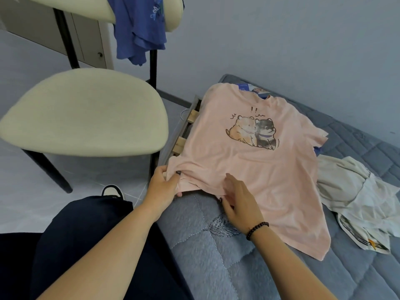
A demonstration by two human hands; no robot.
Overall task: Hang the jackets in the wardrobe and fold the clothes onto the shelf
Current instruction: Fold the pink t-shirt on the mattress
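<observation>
A pink T-shirt [249, 169] with a print of two cartoon dogs lies spread front-up on the grey-blue mattress [216, 256]. My left hand [163, 184] pinches the shirt's near left sleeve at the mattress edge. My right hand [240, 200] lies on the shirt just beside it, fingers mostly straight, with the thumb tucked at the fabric's edge. A cream-white garment [357, 200] lies crumpled on the mattress to the right of the shirt. A blue shirt [138, 29] hangs over a chair back at the top.
A cream chair [86, 113] with black legs stands close on the left of the bed. A grey cabinet [82, 37] stands behind it. Wooden bed slats [184, 135] show between chair and mattress. A blue-white package [249, 88] peeks from under the shirt's collar.
</observation>
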